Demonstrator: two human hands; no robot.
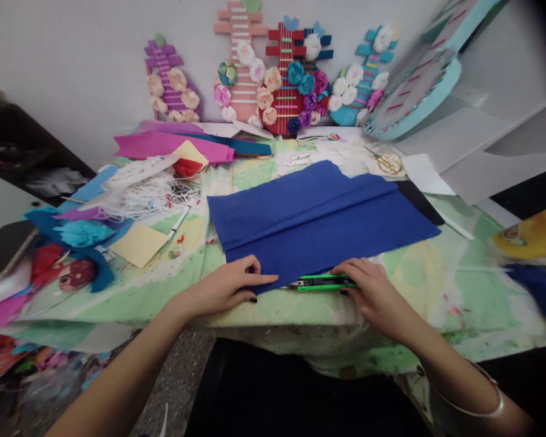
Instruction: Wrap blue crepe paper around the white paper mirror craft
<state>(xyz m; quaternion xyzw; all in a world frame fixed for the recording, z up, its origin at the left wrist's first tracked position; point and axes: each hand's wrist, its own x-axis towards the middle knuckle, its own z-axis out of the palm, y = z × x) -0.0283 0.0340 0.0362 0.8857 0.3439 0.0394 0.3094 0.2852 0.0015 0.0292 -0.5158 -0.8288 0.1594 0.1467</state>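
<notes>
Blue sheet (300,212), center frame: your left hand (234,284), thumb and forefinger spread, presses its lower edge; your right hand (368,290) pinches a green cutter (321,282).

The blue sheet (300,212) looks matt and faintly crinkled, like crepe paper or thin cloth, with soft ridges along its folds. The cutter (325,281) has a smooth, bright plastic body and a metal blade. Beneath lies the tablecloth (409,273) — dull, wrinkled and spotted with stains. The scissors (389,162) show glossy, gold-toned metal handles; the bangle (500,400) has a pale metallic shine. The yellow note (139,244) is flat, matt paper, the marker (179,223) smooth white plastic, the string (143,197) soft and fibrous. Ruffled, papery flowers (295,71) — all matt — contrast with the smooth wall (95,54).
</notes>
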